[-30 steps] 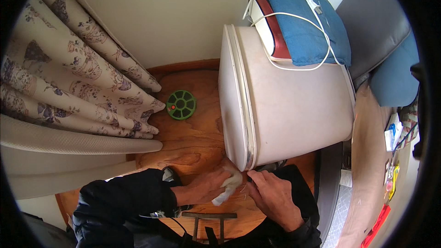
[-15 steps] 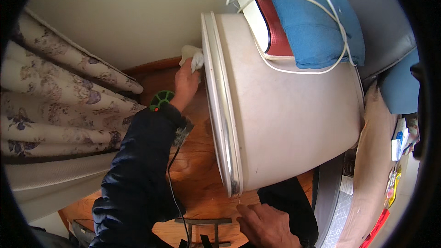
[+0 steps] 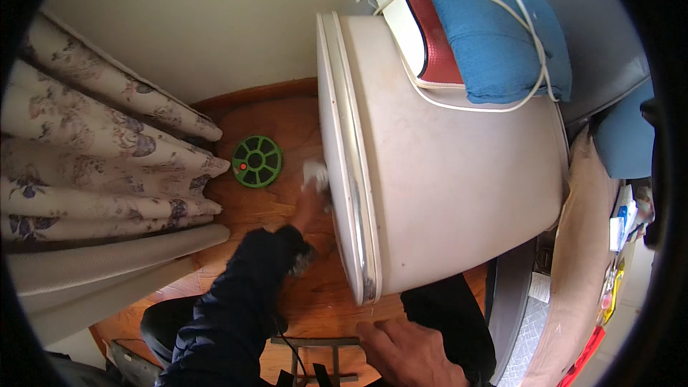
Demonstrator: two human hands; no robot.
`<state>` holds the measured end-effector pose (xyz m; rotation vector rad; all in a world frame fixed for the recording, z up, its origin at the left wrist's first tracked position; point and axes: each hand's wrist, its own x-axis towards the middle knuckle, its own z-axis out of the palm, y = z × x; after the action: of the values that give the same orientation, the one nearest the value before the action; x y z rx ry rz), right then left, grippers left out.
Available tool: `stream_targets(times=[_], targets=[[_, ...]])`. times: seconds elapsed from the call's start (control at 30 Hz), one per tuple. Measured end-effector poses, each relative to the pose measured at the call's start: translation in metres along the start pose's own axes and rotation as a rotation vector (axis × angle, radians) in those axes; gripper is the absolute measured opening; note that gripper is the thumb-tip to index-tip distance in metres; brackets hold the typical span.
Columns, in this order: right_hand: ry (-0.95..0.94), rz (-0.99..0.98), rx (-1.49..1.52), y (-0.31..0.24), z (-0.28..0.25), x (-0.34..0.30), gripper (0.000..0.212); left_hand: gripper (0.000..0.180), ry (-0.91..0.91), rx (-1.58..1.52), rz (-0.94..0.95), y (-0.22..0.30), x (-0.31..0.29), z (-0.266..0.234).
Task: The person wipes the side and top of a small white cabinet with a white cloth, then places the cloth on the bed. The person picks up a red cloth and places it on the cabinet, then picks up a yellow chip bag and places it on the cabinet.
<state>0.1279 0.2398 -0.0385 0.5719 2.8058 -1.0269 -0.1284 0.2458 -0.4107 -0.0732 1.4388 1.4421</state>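
My left hand (image 3: 308, 209) reaches low beside a pale beige upholstered sofa arm (image 3: 451, 172) and is blurred by motion. Its fingers hold a crumpled white cloth (image 3: 315, 174) against the arm's flat front panel (image 3: 331, 122), which has silver trim along its edge. Part of the hand is hidden behind that panel. My right hand (image 3: 408, 350) is near the lower edge, in front of my dark-trousered leg, with loosely bent fingers and nothing visible in them.
A green spoked disc (image 3: 257, 162) lies on the wooden floor (image 3: 294, 118) by the floral curtain (image 3: 107, 136). A blue cushion (image 3: 494, 36), a red-and-white padded thing (image 3: 433, 43) and a white cord (image 3: 539, 50) rest on the sofa arm. A low dark frame (image 3: 315, 342) stands near my legs.
My left hand and the cloth have moved nearer to me along the panel, uncovering the green disc. My right hand has shifted slightly left.
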Motion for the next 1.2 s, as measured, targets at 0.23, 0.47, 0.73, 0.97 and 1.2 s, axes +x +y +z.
stream_targets(times=[0.23, 0.47, 0.73, 0.97, 1.2], targets=[[0.112, -0.036, -0.101, 0.000, 0.009, 0.004, 0.035, 0.035, -0.336, 1.008, 0.154, -0.038, -0.150, -0.024], [0.227, -0.025, -0.046, 0.017, 0.014, -0.004, 0.034, 0.038, -0.665, 1.036, 0.076, 0.053, -0.259, -0.015], [-0.208, -0.117, 0.435, 0.011, 0.006, -0.014, 0.064, 0.040, -0.641, 0.549, 0.151, 0.172, -0.395, 0.011], [-0.170, -0.049, 0.811, -0.007, -0.008, -0.025, 0.058, 0.049, -0.514, 0.479, 0.423, 0.195, -0.424, 0.015], [0.329, -0.037, 0.969, -0.048, -0.058, -0.007, 0.053, 0.021, -0.247, 0.023, 0.590, 0.221, -0.359, -0.014]])
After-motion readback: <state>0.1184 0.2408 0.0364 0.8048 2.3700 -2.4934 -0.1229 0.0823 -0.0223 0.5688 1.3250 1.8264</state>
